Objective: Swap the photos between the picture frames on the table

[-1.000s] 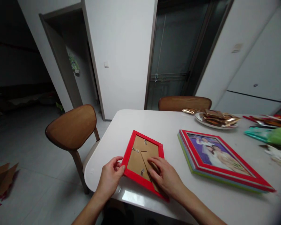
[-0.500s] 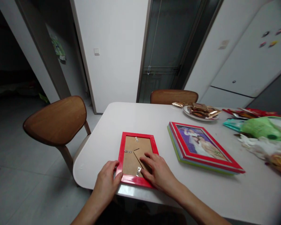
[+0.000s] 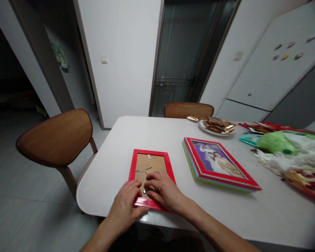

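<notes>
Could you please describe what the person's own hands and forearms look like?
The left hand and right hand are bare, without gloves. No sleeves show on the forearms, and no rings, watch or bracelets are visible.

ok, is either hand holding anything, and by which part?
Left hand holds the red frame, back side up, at its near left corner. Right-hand fingers are at the brown backing; whether they grip anything can't be told.

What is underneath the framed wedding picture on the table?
Beneath the framed wedding picture the edges of a grey-blue frame and a light green frame show, lying on the white table. Their faces are covered, so I cannot tell whether they hold pictures.
</notes>
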Demonstrator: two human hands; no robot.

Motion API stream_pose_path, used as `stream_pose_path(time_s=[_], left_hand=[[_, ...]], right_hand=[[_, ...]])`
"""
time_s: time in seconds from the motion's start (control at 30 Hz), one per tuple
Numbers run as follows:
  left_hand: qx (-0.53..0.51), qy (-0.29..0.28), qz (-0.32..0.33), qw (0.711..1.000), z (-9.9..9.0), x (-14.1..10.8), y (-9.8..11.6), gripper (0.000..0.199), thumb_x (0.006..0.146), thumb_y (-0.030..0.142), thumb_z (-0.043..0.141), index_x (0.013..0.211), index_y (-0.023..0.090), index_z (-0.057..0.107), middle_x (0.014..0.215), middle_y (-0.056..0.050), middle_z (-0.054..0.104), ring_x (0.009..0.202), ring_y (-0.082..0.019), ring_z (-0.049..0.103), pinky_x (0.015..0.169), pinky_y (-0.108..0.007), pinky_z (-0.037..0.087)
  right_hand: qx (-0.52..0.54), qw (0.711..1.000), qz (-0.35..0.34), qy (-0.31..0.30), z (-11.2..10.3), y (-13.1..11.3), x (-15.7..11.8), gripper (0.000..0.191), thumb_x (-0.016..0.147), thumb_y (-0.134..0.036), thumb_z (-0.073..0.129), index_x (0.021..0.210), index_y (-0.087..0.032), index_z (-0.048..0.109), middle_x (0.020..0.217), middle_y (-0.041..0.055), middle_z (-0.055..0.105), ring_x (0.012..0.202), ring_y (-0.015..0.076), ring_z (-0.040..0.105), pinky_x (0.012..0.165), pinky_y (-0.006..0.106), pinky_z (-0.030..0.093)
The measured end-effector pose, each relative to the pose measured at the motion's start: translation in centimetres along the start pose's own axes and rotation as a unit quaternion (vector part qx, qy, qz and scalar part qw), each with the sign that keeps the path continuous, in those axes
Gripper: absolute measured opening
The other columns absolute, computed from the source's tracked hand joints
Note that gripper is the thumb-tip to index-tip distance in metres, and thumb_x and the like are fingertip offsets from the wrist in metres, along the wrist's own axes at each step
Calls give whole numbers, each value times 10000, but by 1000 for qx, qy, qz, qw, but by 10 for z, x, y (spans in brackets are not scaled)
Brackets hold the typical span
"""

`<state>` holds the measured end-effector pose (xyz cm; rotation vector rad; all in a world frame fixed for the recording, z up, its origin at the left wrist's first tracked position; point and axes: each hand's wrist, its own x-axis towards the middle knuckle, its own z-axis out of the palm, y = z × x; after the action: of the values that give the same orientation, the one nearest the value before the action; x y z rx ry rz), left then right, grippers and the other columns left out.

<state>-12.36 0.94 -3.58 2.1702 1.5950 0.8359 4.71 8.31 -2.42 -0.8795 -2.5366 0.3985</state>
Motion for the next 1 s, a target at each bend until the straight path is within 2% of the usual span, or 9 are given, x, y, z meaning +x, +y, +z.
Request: stream_pose_path(time_s=[0.1, 0.2, 0.33, 0.47, 0.6, 0.7, 0.83, 0.9, 1.0], left_hand=[[-1, 3, 1, 1000, -1, 0, 1, 191, 619, 237, 666, 730, 195, 516, 1136, -103, 542, 1092, -258, 451, 938, -433, 349], [-3, 5, 1, 1000, -1, 1, 1, 192, 623, 237, 663, 726, 197, 506, 1138, -99, 539, 1095, -257, 448, 934, -433, 350], [-9, 1, -6, 1000, -2, 2, 1, 198, 614, 216, 666, 704, 198, 490, 1130, -94, 543, 1100, -253, 443, 929, -418, 355], [-18, 4, -8, 1000, -1, 0, 1, 201, 613, 225, 667, 699, 201, 487, 1130, -93, 542, 1102, -253, 443, 921, -413, 362], [-17, 12, -5, 1000, 0, 0, 2, 209, 601, 228, 677, 706, 203, 498, 1121, -89, 548, 1098, -256, 447, 917, -413, 366], [-7, 14, -3, 1000, 2, 1, 3, 231, 588, 232, 693, 716, 200, 503, 1125, -92, 547, 1087, -257, 456, 923, -417, 360], [9, 16, 1, 1000, 5, 1, 7, 249, 575, 251, 710, 702, 198, 502, 1116, -91, 553, 1057, -257, 476, 901, -408, 381], [14, 19, 3, 1000, 5, 0, 9, 258, 566, 245, 718, 695, 199, 499, 1097, -83, 562, 1041, -253, 485, 885, -398, 393], [19, 20, 3, 1000, 5, 0, 11, 268, 561, 247, 724, 690, 199, 494, 1077, -76, 574, 1037, -248, 488, 891, -394, 390]], right_hand=[[-25, 995, 88, 31, -12, 16, -2, 247, 760, -210, 478, 969, -173, 604, 1036, 82, 541, 933, 174, 474, 825, 301, 369], [-86, 981, 176, 11, -23, 32, -3, 220, 735, -208, 485, 889, -153, 632, 948, 91, 556, 905, 186, 478, 807, 285, 364], [-117, 971, 207, -5, -22, 36, 0, 201, 746, -188, 443, 794, -161, 636, 876, 77, 544, 828, 157, 493, 726, 231, 366], [-155, 960, 233, 3, -19, 35, 5, 205, 761, -199, 431, 823, -178, 626, 858, 73, 534, 782, 157, 493, 651, 232, 347], [-196, 951, 237, 0, -18, 33, 9, 219, 771, -230, 448, 905, -196, 618, 880, 81, 548, 810, 188, 484, 673, 275, 322], [-161, 969, 188, 22, -11, 22, 18, 234, 784, -253, 454, 961, -213, 602, 946, 70, 557, 882, 187, 468, 741, 284, 311], [-92, 989, 113, 4, 7, 4, 40, 221, 804, -301, 441, 843, -197, 632, 869, 54, 571, 827, 153, 481, 730, 254, 321], [-98, 989, 114, -5, 16, -2, 52, 220, 798, -300, 451, 771, -182, 635, 813, 58, 570, 780, 152, 483, 701, 252, 325], [-121, 983, 137, 10, 25, -2, 61, 210, 798, -261, 445, 765, -160, 626, 805, 74, 568, 775, 156, 479, 711, 254, 325]])
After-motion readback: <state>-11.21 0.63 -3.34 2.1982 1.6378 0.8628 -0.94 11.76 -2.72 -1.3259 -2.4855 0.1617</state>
